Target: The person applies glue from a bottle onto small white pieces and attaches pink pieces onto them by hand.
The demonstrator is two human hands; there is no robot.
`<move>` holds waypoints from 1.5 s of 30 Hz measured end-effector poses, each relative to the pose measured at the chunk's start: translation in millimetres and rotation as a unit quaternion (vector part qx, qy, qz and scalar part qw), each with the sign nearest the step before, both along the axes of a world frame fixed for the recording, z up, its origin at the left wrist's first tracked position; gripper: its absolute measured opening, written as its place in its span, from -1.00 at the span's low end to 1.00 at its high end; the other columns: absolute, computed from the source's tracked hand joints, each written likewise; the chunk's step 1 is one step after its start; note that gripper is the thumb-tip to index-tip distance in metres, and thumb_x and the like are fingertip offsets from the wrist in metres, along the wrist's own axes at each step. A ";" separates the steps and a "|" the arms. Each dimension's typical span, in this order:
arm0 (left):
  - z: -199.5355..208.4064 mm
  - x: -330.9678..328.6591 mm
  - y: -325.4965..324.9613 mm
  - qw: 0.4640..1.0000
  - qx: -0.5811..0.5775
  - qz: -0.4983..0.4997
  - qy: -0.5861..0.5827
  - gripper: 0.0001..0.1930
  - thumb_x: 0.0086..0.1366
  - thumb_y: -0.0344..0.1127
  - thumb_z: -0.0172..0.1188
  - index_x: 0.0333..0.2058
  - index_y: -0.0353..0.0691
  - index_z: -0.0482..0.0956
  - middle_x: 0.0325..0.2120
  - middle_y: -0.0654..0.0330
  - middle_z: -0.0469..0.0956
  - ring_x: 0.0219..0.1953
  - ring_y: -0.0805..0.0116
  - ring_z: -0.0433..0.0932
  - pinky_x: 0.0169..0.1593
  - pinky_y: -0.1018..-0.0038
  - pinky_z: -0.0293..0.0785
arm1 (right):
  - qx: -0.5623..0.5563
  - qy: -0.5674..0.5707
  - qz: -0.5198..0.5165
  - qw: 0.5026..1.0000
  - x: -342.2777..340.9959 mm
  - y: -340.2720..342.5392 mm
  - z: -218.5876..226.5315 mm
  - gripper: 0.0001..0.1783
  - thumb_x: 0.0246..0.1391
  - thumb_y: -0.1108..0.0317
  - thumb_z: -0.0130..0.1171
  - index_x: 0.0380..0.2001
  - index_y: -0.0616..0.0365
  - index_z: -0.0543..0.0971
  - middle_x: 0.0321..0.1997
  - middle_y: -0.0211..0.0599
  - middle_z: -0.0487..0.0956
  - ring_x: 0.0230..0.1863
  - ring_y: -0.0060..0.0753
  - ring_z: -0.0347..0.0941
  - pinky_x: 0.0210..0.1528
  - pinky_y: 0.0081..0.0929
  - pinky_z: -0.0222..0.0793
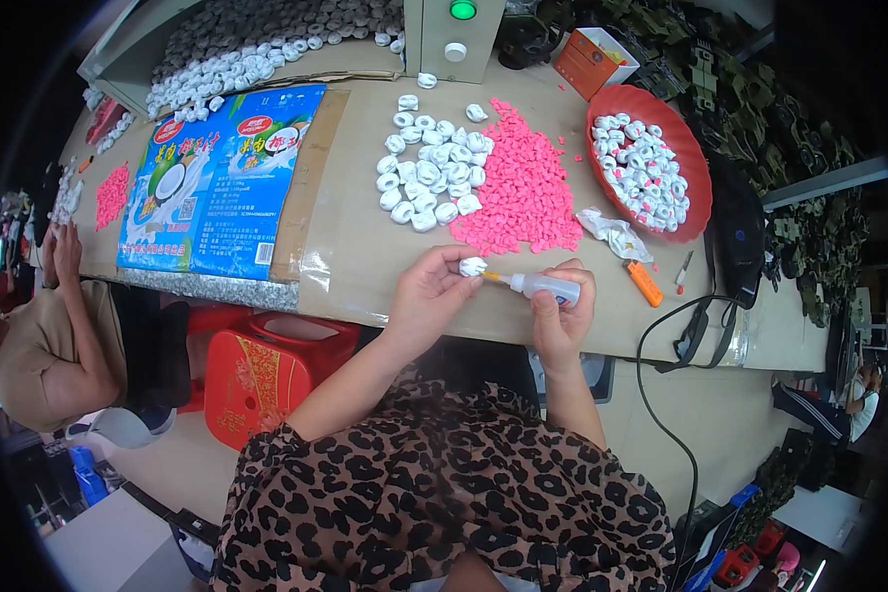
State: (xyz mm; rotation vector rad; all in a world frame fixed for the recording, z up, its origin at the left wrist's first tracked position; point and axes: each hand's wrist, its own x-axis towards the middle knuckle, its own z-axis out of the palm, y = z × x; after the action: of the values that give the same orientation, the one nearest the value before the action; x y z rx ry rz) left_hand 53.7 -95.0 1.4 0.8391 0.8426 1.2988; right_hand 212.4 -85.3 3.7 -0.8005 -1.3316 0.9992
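Between the thumb and fingers of my left hand (431, 296) is a small rounded white piece (473, 266). My right hand (566, 321) is closed around a small translucent squeeze bottle (551, 287) lying nearly level, its yellowish nozzle tip pointing left at the white piece. The tip is at or very near the piece; I cannot tell if they touch. Just beyond my hands spreads a heap of small pink pieces (523, 192). Left of it lies a group of similar white pieces (427, 170). A red scalloped bowl (696, 148) at the right holds white pieces with pink bits.
An orange-handled tool (645, 284), crumpled white wrapping (615, 235) and a black cable (644, 345) lie at the right. A blue printed cardboard sheet (222, 187) covers the table's left. Another person (59, 345) works there beside a red stool (257, 380). A metal housing (454, 44) stands behind.
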 end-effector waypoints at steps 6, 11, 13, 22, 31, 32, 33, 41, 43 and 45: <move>1.7 0.1 0.5 1.000 -0.002 -0.001 -0.001 -0.72 0.07 -0.59 0.03 -0.19 -0.36 0.31 -0.35 0.25 0.40 -0.31 0.59 0.39 -0.24 0.71 0.33 | 0.016 -0.019 -0.013 1.000 -0.3 -0.2 2.4 -0.75 -0.06 0.40 0.05 -0.35 0.22 0.23 -0.41 -0.31 0.25 -0.45 -0.60 0.20 -0.42 -0.71 0.13; 0.5 -1.4 0.0 1.000 -0.008 -0.003 0.001 -0.72 0.07 -0.58 0.03 -0.19 -0.36 0.31 -0.35 0.25 0.41 -0.33 0.59 0.39 -0.26 0.71 0.34 | 0.031 -0.032 -0.019 0.999 -1.9 0.4 1.1 -0.74 -0.07 0.40 0.06 -0.35 0.23 0.23 -0.41 -0.30 0.25 -0.45 -0.59 0.20 -0.42 -0.71 0.14; 0.9 -1.5 -0.5 1.000 -0.009 0.004 0.001 -0.72 0.07 -0.58 0.04 -0.19 -0.35 0.31 -0.36 0.24 0.41 -0.34 0.58 0.39 -0.27 0.70 0.35 | 0.039 -0.042 -0.028 0.998 -2.7 0.0 -0.4 -0.73 -0.07 0.39 0.06 -0.34 0.23 0.24 -0.42 -0.29 0.26 -0.46 -0.58 0.21 -0.42 -0.71 0.14; 4.3 0.9 1.0 1.000 -0.009 0.009 -0.002 -0.72 0.06 -0.58 0.05 -0.21 -0.35 0.32 -0.40 0.24 0.42 -0.39 0.59 0.39 -0.33 0.70 0.35 | 0.124 -0.126 -0.068 0.982 -1.0 -1.6 -1.1 -0.69 -0.10 0.38 0.11 -0.34 0.25 0.24 -0.44 -0.24 0.28 -0.46 -0.48 0.22 -0.43 -0.63 0.17; 4.0 0.7 1.0 1.000 -0.013 0.016 0.002 -0.74 0.06 -0.56 0.06 -0.23 -0.34 0.32 -0.41 0.24 0.43 -0.39 0.59 0.40 -0.35 0.70 0.35 | 0.125 -0.128 -0.068 0.982 -1.8 -2.3 3.2 -0.71 -0.11 0.40 0.10 -0.35 0.25 0.25 -0.46 -0.24 0.30 -0.47 -0.46 0.20 -0.43 -0.62 0.16; 4.0 0.6 1.1 1.000 -0.013 0.016 0.002 -0.74 0.06 -0.56 0.06 -0.23 -0.34 0.32 -0.41 0.24 0.43 -0.39 0.59 0.40 -0.35 0.70 0.35 | 0.124 -0.128 -0.068 0.982 -1.4 -2.4 3.5 -0.71 -0.11 0.40 0.10 -0.35 0.25 0.25 -0.46 -0.24 0.30 -0.47 -0.46 0.20 -0.43 -0.62 0.16; 3.9 0.3 1.3 1.000 -0.013 0.014 0.002 -0.74 0.06 -0.57 0.05 -0.23 -0.34 0.31 -0.39 0.22 0.42 -0.38 0.58 0.40 -0.33 0.70 0.35 | 0.115 -0.130 -0.068 0.982 -0.8 -2.5 3.8 -0.71 -0.10 0.40 0.10 -0.35 0.25 0.25 -0.46 -0.24 0.30 -0.48 -0.46 0.20 -0.45 -0.62 0.16; 2.5 -0.3 1.1 1.000 -0.016 0.010 0.001 -0.74 0.07 -0.59 0.03 -0.22 -0.35 0.29 -0.38 0.20 0.41 -0.36 0.55 0.41 -0.28 0.67 0.36 | 0.091 -0.129 -0.073 0.985 0.3 -1.4 3.4 -0.73 -0.09 0.38 0.09 -0.37 0.25 0.26 -0.48 -0.28 0.27 -0.49 -0.53 0.18 -0.48 -0.67 0.12; 2.5 -0.1 1.2 1.000 -0.011 0.012 0.008 -0.74 0.07 -0.59 0.03 -0.22 -0.35 0.29 -0.38 0.19 0.41 -0.36 0.53 0.41 -0.26 0.66 0.37 | 0.089 -0.111 -0.074 0.987 -0.2 -1.1 2.4 -0.73 -0.09 0.38 0.09 -0.37 0.25 0.26 -0.48 -0.29 0.27 -0.50 -0.56 0.18 -0.49 -0.69 0.11; 2.1 0.2 1.6 1.000 -0.010 0.014 0.007 -0.74 0.07 -0.59 0.03 -0.22 -0.35 0.29 -0.38 0.19 0.41 -0.36 0.53 0.41 -0.26 0.66 0.37 | 0.081 -0.102 -0.070 0.989 0.2 -1.4 1.7 -0.73 -0.09 0.38 0.09 -0.37 0.25 0.26 -0.48 -0.30 0.26 -0.50 -0.57 0.17 -0.49 -0.70 0.11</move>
State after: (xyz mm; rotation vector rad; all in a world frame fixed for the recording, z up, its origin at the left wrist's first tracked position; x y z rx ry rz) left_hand 53.9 -93.4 3.5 0.8240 0.8801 1.3071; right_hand 212.6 -86.7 5.4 -0.8760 -1.4879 0.7026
